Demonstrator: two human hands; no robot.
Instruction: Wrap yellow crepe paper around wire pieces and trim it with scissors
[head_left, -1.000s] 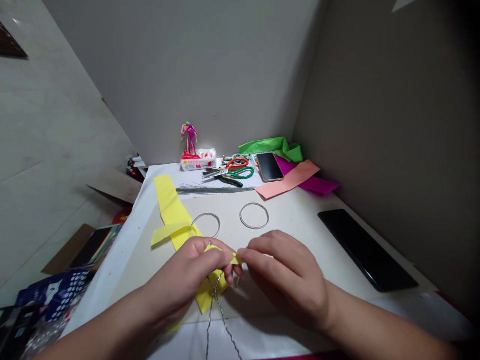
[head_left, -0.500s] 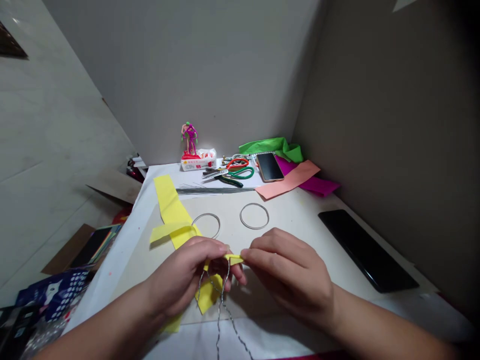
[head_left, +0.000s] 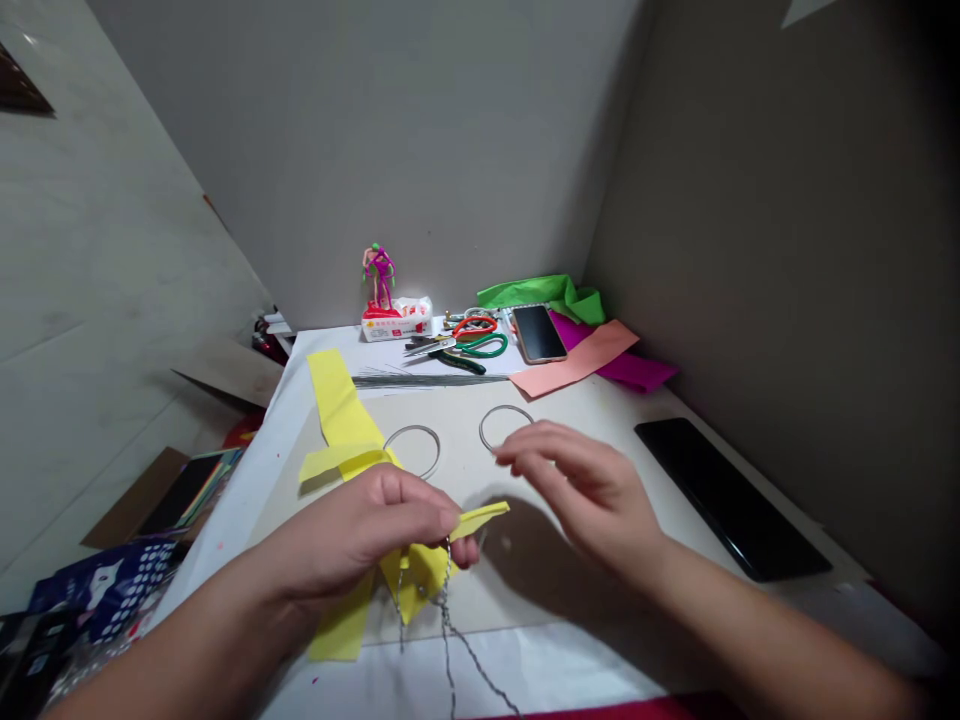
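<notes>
1. Two hands are in view. Your left hand forms a closed grip on a yellow paper strip, whose long axis runs rightward from your fingers, with its narrow tip pointing toward your right hand.
2. Your right hand is open, fingers loose, not touching the strip, and sits up and to the right of the tip.
3. Twisted wire hangs down from below your left grip, toward you.
4. Farther out on the worktop, a longer yellow paper band lies left of one wire ring; another wire ring lies just beyond your right fingertips.
</notes>
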